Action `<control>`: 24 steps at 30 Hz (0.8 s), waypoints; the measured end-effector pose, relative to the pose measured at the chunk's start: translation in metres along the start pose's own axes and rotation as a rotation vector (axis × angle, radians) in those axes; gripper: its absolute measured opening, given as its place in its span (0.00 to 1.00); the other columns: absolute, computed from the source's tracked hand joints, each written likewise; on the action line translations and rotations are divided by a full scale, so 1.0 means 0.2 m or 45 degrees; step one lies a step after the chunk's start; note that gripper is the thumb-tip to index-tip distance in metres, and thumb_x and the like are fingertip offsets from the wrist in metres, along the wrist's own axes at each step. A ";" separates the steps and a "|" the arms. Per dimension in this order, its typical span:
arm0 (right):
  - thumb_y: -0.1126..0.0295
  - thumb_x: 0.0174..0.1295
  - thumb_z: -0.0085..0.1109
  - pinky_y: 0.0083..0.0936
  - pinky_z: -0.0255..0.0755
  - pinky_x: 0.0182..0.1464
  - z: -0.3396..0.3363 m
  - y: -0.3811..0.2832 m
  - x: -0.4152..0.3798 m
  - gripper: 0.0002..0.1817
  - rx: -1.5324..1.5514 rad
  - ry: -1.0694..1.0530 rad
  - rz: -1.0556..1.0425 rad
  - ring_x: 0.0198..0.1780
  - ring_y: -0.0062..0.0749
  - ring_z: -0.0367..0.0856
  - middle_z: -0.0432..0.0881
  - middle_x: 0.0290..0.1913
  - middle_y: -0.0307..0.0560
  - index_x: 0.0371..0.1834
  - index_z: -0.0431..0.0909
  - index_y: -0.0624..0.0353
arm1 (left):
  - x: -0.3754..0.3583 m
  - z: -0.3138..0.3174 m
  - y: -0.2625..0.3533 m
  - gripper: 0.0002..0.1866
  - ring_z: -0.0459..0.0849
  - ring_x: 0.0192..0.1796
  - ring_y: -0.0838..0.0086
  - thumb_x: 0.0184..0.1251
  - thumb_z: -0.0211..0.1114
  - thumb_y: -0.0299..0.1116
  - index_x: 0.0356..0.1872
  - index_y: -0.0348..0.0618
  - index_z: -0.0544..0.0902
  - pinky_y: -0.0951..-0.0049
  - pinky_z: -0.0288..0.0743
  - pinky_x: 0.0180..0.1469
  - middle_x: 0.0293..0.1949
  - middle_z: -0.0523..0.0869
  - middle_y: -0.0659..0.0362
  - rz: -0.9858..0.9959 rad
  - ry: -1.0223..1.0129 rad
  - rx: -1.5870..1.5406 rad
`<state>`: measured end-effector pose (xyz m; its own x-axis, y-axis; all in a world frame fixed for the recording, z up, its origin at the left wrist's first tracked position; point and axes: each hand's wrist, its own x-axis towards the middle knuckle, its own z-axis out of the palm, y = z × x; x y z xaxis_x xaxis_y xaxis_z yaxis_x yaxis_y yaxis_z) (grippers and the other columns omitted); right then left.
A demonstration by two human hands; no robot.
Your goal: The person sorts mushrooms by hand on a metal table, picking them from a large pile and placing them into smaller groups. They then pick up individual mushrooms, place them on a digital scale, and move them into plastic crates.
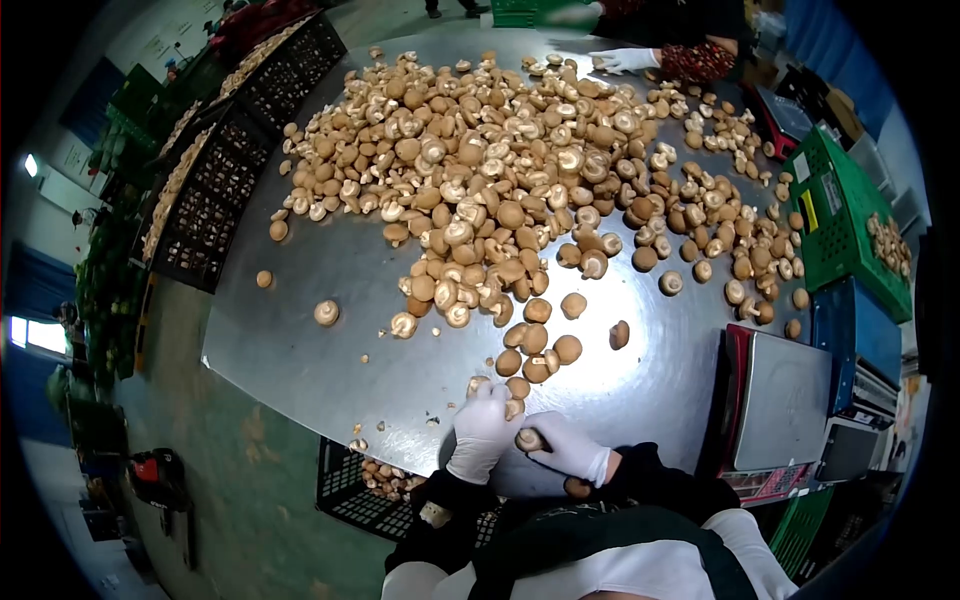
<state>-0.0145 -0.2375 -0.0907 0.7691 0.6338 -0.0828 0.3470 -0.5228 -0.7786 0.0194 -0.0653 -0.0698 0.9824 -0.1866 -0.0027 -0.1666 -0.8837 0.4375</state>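
Observation:
My left hand [484,428], in a white glove, is closed at the near side of the metal table [290,350], with a brown-capped mushroom [514,409] at its fingers. Just to its right, my right hand [572,449], also gloved, pinches another mushroom [530,440] between thumb and fingers, its pale underside partly showing. Several loose mushrooms [536,339] lie just beyond my hands. Farther back, a large heap of mushrooms [470,155] spreads over the table.
Below the table edge stands a black crate [335,485] with mushrooms inside. A scale [785,400] and a green crate [830,215] are on the right. Black crates [215,195] of mushrooms line the left. Across the table, another person's gloved hand [627,60] reaches toward the heap.

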 end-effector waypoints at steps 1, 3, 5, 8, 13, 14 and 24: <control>0.70 0.55 0.61 0.34 0.69 0.53 -0.02 -0.02 -0.02 0.19 0.182 0.119 0.042 0.50 0.49 0.74 0.76 0.46 0.53 0.50 0.70 0.60 | 0.01 0.01 -0.01 0.16 0.82 0.34 0.59 0.49 0.69 0.41 0.37 0.48 0.77 0.62 0.76 0.33 0.31 0.80 0.56 0.003 -0.080 0.053; 0.75 0.53 0.61 0.36 0.68 0.54 -0.06 0.00 -0.05 0.20 0.314 0.294 -0.022 0.50 0.52 0.73 0.76 0.46 0.55 0.50 0.70 0.60 | 0.01 0.05 -0.01 0.15 0.82 0.34 0.58 0.49 0.68 0.41 0.36 0.48 0.77 0.61 0.76 0.32 0.30 0.80 0.57 0.024 -0.075 0.089; 0.75 0.53 0.62 0.36 0.68 0.55 -0.11 -0.02 -0.10 0.21 0.293 0.354 -0.065 0.50 0.52 0.73 0.75 0.47 0.55 0.51 0.69 0.61 | 0.03 0.08 -0.01 0.14 0.83 0.33 0.58 0.50 0.68 0.40 0.36 0.49 0.76 0.61 0.76 0.32 0.29 0.82 0.57 0.038 -0.106 0.131; 0.75 0.54 0.63 0.35 0.68 0.57 -0.14 -0.01 -0.16 0.25 0.206 0.457 -0.131 0.52 0.51 0.74 0.74 0.50 0.57 0.55 0.66 0.61 | 0.05 0.01 0.00 0.13 0.83 0.32 0.57 0.51 0.66 0.38 0.36 0.50 0.76 0.61 0.76 0.31 0.30 0.83 0.55 -0.038 -0.189 -0.073; 0.69 0.54 0.68 0.29 0.69 0.56 -0.16 -0.09 -0.21 0.27 0.778 0.502 0.142 0.52 0.38 0.76 0.75 0.49 0.54 0.54 0.67 0.63 | -0.07 -0.14 0.00 0.24 0.80 0.50 0.67 0.51 0.66 0.37 0.50 0.40 0.75 0.67 0.73 0.55 0.43 0.80 0.55 -0.295 -0.522 -1.666; 0.69 0.54 0.68 0.29 0.69 0.55 -0.17 -0.12 -0.20 0.27 0.749 0.469 0.098 0.51 0.38 0.76 0.76 0.48 0.54 0.54 0.67 0.63 | -0.11 -0.09 -0.04 0.27 0.78 0.53 0.67 0.51 0.66 0.36 0.54 0.38 0.73 0.66 0.70 0.60 0.46 0.78 0.54 -0.332 -0.661 -1.930; 0.51 0.52 0.66 0.33 0.70 0.50 -0.19 -0.23 -0.17 0.25 0.046 0.308 -0.206 0.46 0.43 0.76 0.79 0.44 0.46 0.49 0.76 0.54 | -0.50 -0.06 -0.09 0.23 0.73 0.56 0.59 0.58 0.63 0.41 0.53 0.49 0.69 0.39 0.63 0.63 0.49 0.73 0.54 -0.732 -0.530 -2.657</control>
<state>-0.0368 -0.2564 -0.0283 0.8126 0.5505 0.1916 0.4596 -0.4029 -0.7915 -0.0746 -0.0264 -0.0671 0.7620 -0.4558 -0.4601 0.6330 0.6743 0.3803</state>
